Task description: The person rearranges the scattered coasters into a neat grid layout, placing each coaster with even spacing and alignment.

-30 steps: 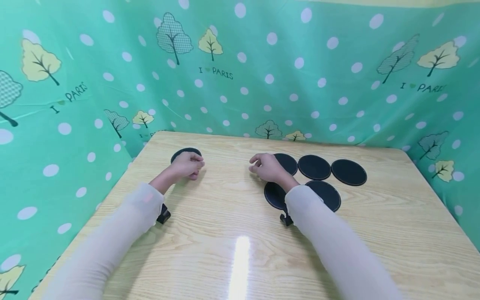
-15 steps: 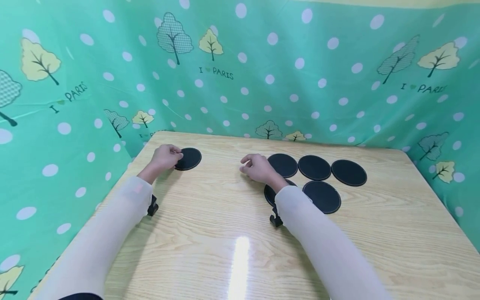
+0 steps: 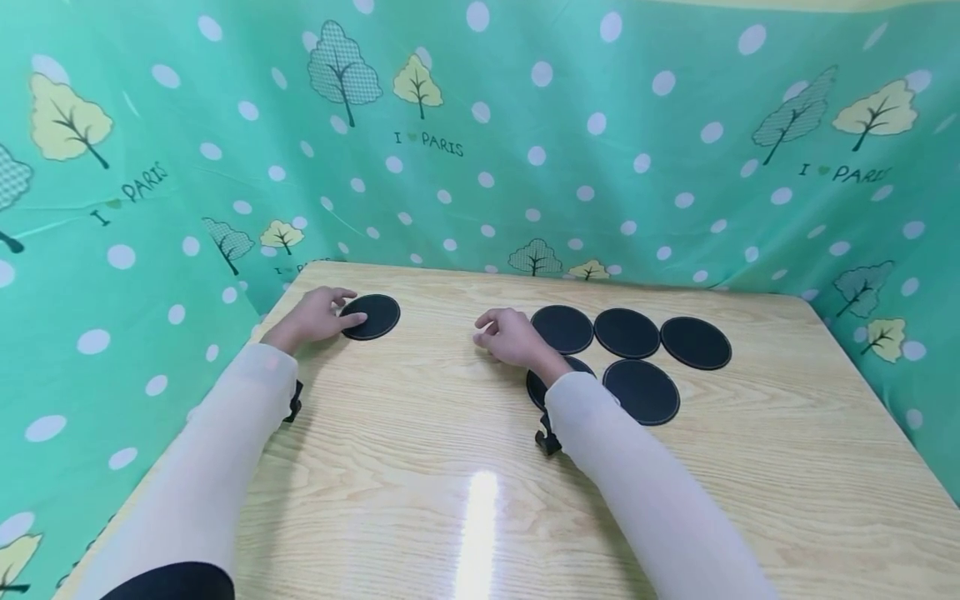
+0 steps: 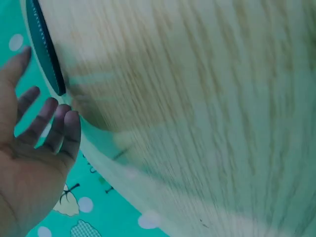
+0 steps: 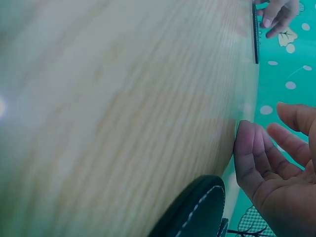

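Observation:
A round black coaster [image 3: 380,318] with a stitched rim lies at the table's far left. Beside it is my left hand [image 3: 317,315], fingers loosely spread, its thumb over the coaster's left edge; whether it touches is unclear. From the left wrist, the fingers [image 4: 55,123] look apart and hold nothing. My right hand [image 3: 512,335] is relaxed and empty near the table surface, just left of a group of several similar coasters [image 3: 627,333]. A front coaster [image 3: 540,387] of that group is partly covered by my right wrist.
Wood-grain table [image 3: 420,400] with a bright light reflection [image 3: 480,525] near its front. A green patterned curtain [image 3: 450,167] borders the back and sides. A black rounded thing [image 3: 172,583] shows at the bottom edge by my left sleeve; its kind is unclear.
My left hand has moved left off the left coaster to its edge, and its fingers have spread. My right hand has shifted slightly left. The coasters stay in place.

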A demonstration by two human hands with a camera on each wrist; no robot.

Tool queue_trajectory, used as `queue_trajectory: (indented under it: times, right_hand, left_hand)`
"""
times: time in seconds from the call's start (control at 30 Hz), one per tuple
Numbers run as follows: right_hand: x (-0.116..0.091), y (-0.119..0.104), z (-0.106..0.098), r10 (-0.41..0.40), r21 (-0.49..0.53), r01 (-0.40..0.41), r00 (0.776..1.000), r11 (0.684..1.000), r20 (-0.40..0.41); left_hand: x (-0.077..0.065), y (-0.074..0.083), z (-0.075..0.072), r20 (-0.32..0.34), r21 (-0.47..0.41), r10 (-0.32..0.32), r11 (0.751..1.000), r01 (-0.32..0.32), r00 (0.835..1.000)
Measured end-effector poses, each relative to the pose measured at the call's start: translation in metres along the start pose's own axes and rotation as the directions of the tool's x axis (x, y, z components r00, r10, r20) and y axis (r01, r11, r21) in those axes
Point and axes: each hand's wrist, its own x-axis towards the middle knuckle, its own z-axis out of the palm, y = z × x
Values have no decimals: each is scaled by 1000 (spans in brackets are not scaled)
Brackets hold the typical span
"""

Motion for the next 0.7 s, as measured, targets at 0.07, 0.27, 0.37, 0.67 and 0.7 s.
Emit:
queue_trajectory:
  times: [0.07,0.27,0.37,0.67,0.7]
  right_hand:
    - [0,-1,1,-2,4,2,1000,1000,-1]
    - [0,-5,4,-9,28,8,1000,1000,18]
    - [2,-7,7,-2,45,0,1000,999,24]
    - [6,-18,25,59,272,-71,997,960,49]
    - [7,-20,28,68,300,-81,996,951,51]
  left_hand:
    - [2,1,2,15,19,38,999,-38,999]
    - [7,4,8,43,61,40,997,-42,998]
    - [9,7,9,53,55,26,998,-29,998]
    - [11,18,7,113,59,20,998,-27,993]
    - [10,19,7,120,61,27,998,-34,992]
